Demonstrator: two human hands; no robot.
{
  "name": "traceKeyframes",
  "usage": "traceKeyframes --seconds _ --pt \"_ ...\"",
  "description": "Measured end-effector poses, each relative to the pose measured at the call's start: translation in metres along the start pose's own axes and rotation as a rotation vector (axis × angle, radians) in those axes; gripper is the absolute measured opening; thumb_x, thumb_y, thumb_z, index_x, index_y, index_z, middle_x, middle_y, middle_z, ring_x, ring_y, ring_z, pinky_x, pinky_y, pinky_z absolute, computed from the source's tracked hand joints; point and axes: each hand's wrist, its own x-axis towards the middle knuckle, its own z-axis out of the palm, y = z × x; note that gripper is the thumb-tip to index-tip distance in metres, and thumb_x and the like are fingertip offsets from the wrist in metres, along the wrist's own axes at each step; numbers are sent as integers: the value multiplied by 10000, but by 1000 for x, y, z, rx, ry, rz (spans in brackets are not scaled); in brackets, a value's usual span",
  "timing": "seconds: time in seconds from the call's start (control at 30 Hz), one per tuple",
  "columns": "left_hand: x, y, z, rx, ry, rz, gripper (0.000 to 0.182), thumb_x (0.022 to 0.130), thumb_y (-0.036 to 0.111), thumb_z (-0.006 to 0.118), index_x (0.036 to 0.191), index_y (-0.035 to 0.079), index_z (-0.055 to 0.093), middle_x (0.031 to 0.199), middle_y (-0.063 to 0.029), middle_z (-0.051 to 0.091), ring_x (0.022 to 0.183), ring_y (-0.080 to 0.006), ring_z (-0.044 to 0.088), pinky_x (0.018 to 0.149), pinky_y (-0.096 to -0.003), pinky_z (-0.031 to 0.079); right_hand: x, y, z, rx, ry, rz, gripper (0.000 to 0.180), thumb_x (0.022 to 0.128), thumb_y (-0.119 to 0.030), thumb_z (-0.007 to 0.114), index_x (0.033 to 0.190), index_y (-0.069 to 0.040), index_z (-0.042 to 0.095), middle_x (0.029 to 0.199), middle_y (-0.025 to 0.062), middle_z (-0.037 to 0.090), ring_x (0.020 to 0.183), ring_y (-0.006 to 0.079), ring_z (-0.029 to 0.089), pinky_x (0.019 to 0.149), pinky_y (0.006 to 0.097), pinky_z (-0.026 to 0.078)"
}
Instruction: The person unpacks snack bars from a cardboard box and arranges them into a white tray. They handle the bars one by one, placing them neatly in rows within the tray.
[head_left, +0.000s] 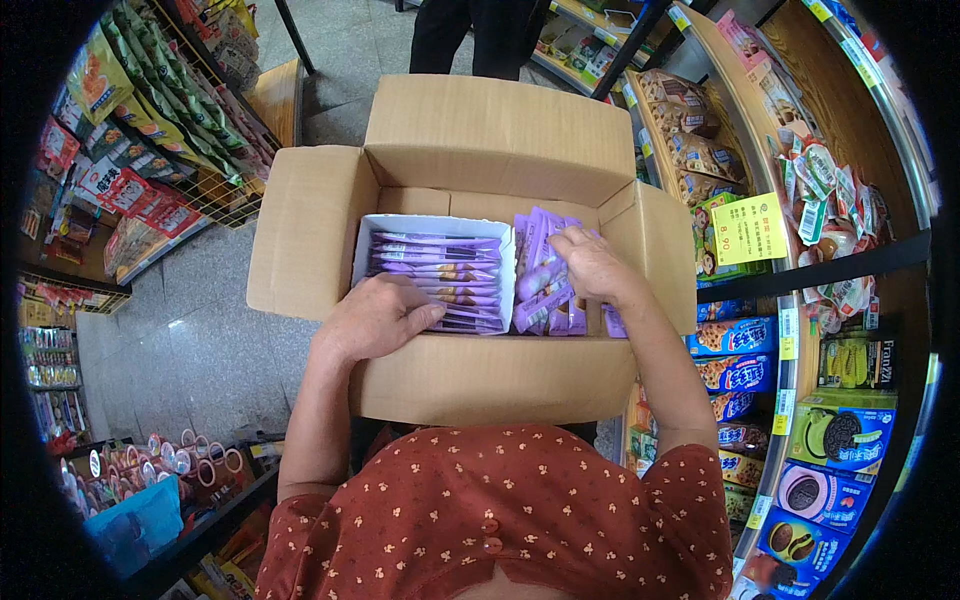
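An open cardboard carton (495, 379) stands before me with its flaps folded outward. In its left part sits a white paperboard box (508, 277), holding a row of purple snack packets (442, 255) on edge. My left hand (379, 315) rests over the near left corner of this box, thumb against the packets; its fingertips are hidden. Loose purple packets (536, 232) lie jumbled to the right of the box. Among them my right hand (596, 262) has its fingers curled at a slightly blurred purple packet (541, 277). Another purple packet (615, 321) lies near the carton's right wall.
Shelves (784, 367) with boxed biscuits (731, 335) rise close on my right, crossed by a black bar (817, 281). Hanging snack bags (165, 97) fill a wire rack on the left. Beyond the carton, a person's dark-trousered legs (476, 37) stand on the tiled floor (337, 45).
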Motion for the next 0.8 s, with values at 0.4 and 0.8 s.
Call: traceKeyframes --seconds 0.4,0.8 --pt "-1 1 0 -3 -8 -22 242 855 217 626 870 -18 681 866 -171 667 838 -334 623 772 -398 495 5 0 -9 -85 -112 4 203 755 -6 515 944 -24 587 1034 164 572 1060 334 525 891 455 421" --pt "-1 3 -1 -2 -10 -45 234 851 209 628 871 -19 680 874 -175 665 852 -331 623 783 -397 496 0 9 -11 38 76 31 236 703 13 565 934 -30 585 961 185 576 950 354 555 836 457 430"
